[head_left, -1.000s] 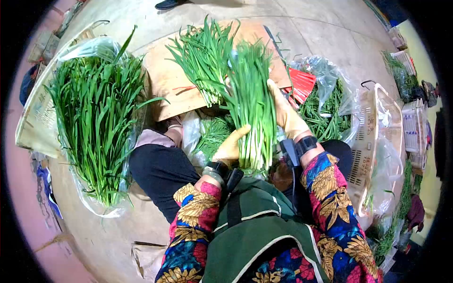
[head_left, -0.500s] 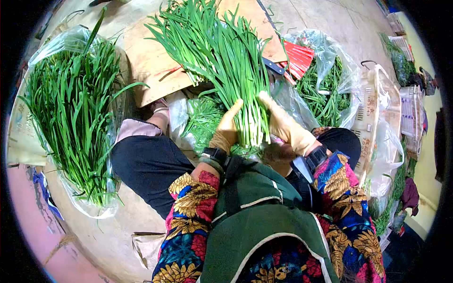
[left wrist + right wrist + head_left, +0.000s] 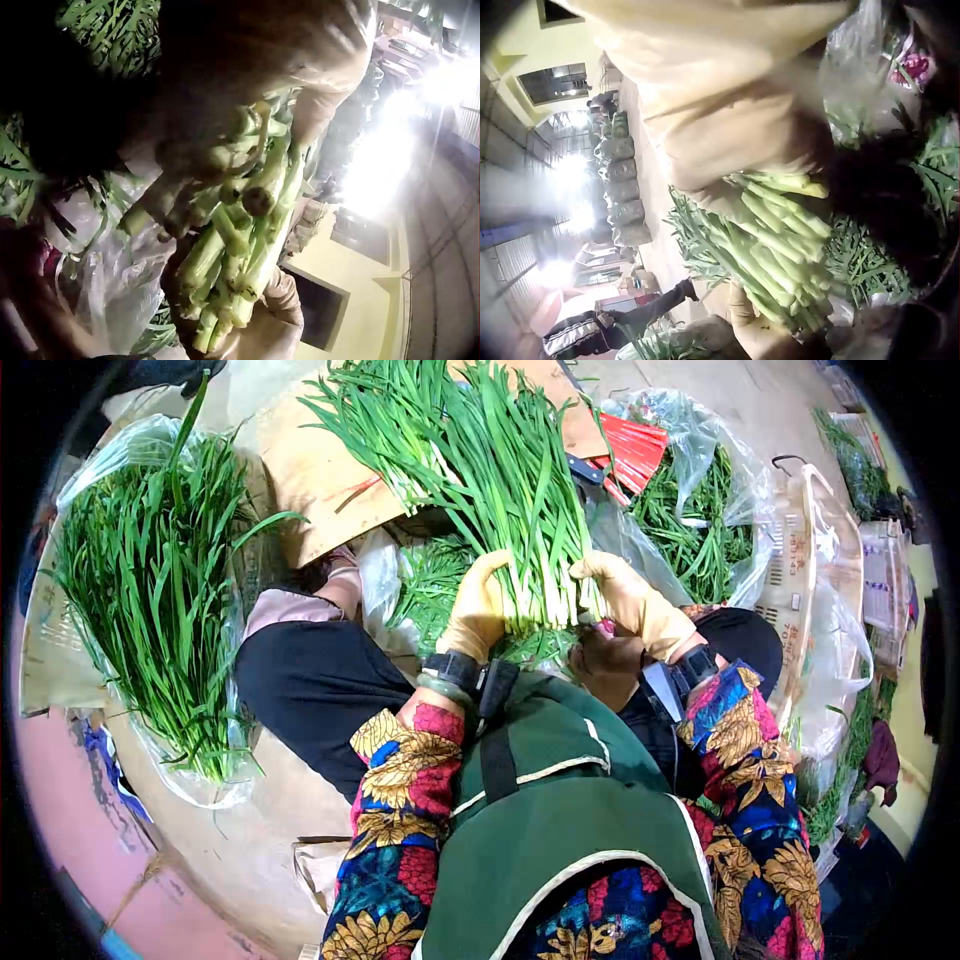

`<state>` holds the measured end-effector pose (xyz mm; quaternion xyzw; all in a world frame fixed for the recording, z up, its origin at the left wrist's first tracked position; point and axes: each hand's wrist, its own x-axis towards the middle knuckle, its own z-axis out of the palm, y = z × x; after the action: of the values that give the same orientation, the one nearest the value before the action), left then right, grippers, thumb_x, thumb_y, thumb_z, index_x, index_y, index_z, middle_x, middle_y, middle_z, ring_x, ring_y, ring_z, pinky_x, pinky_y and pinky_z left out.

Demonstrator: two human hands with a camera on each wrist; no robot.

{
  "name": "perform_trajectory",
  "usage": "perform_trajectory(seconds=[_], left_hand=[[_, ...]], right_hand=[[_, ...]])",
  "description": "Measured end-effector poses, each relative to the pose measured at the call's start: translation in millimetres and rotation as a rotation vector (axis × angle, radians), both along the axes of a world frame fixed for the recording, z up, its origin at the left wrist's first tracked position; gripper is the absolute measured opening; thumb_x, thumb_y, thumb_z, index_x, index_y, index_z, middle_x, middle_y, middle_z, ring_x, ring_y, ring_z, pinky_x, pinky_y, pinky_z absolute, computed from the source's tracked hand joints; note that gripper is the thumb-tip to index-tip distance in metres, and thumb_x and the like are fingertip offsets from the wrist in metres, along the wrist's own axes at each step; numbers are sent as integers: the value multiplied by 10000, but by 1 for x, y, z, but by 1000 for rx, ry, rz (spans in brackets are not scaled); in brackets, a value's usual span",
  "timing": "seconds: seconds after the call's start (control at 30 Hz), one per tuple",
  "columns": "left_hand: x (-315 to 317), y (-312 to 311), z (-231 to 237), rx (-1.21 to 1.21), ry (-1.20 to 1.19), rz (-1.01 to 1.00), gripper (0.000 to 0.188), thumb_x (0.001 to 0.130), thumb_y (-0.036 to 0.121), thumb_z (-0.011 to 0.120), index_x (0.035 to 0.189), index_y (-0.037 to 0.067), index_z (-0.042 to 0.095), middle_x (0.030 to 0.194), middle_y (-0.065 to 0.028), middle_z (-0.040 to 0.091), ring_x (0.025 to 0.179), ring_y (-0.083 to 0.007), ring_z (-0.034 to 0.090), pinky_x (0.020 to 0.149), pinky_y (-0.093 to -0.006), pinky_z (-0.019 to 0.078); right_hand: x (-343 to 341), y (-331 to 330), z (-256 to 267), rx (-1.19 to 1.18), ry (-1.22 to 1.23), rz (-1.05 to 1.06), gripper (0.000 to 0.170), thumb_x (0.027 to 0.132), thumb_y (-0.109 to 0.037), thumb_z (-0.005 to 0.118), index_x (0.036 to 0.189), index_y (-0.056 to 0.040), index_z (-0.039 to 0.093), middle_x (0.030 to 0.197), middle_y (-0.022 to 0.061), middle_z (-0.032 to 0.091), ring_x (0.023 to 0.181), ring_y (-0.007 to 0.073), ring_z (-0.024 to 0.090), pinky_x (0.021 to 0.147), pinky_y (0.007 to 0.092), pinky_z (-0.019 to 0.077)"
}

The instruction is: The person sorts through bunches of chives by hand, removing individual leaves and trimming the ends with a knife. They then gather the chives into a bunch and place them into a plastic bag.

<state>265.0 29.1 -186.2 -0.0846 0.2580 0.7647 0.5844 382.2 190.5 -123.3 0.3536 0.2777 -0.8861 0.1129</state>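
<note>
Between two gloved hands stands a bunch of long green leafy stalks (image 3: 525, 490), its pale cut ends toward the person. The left hand (image 3: 478, 605) curls round its left side, thumb on top; the right hand (image 3: 640, 605) grips the right side, thumb toward the stems. In the left wrist view the stem ends (image 3: 240, 255) fill the space between the gloves. The right wrist view shows the pale stems (image 3: 780, 247) beside the right glove (image 3: 735, 142). Another bunch (image 3: 390, 445) lies on the board, partly overlapped by the held one.
A brown board (image 3: 320, 490) lies ahead, with a knife (image 3: 585, 470) and red strips (image 3: 632, 448) at its right. Left is a large plastic-lined heap of greens (image 3: 155, 610). Bagged greens (image 3: 700, 540) and a crate (image 3: 800, 590) stand right. In the right wrist view a person (image 3: 592, 330) stands.
The held bunch has come down nearer the lap and then stayed close to the body, its stem ends spread wider. The hands have moved slightly apart, and the view has shifted.
</note>
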Motion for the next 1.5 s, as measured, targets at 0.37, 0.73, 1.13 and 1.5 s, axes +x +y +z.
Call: perform_trajectory(seconds=[0.37, 0.73, 1.13, 1.5], left_hand=[[-4, -1, -11, -266, 216, -120, 233, 805, 194, 640, 939, 8, 683, 905, -91, 691, 745, -209, 665, 703, -328, 548], [3, 3, -26, -134, 169, -39, 294, 874, 205, 610, 1115, 40, 642, 984, -67, 684, 857, -187, 659, 747, -329, 543], [2, 4, 10, -225, 177, -139, 217, 797, 186, 685, 932, 16, 694, 830, -48, 694, 669, -148, 645, 620, -256, 515], [9, 6, 5, -171, 206, -138, 395, 713, 102, 759, 1082, 21, 648, 942, -48, 695, 777, -155, 657, 703, -300, 516]], right_hand=[[-4, -5, 6, 284, 103, 109, 317, 835, -107, 612, 1140, -21, 628, 1000, 70, 682, 847, 156, 645, 763, 288, 515], [-11, -24, -2, 754, 191, 245, 547, 802, -254, 752, 1259, -40, 540, 1124, 45, 633, 964, 139, 599, 836, 270, 478], [-1, 1, -12, 247, 99, 26, 292, 749, -145, 645, 1004, -1, 654, 888, 65, 687, 730, 150, 647, 662, 275, 518], [-6, -10, 0, 346, 123, 27, 395, 758, -104, 680, 1133, -1, 608, 967, 62, 667, 801, 142, 636, 693, 265, 521]])
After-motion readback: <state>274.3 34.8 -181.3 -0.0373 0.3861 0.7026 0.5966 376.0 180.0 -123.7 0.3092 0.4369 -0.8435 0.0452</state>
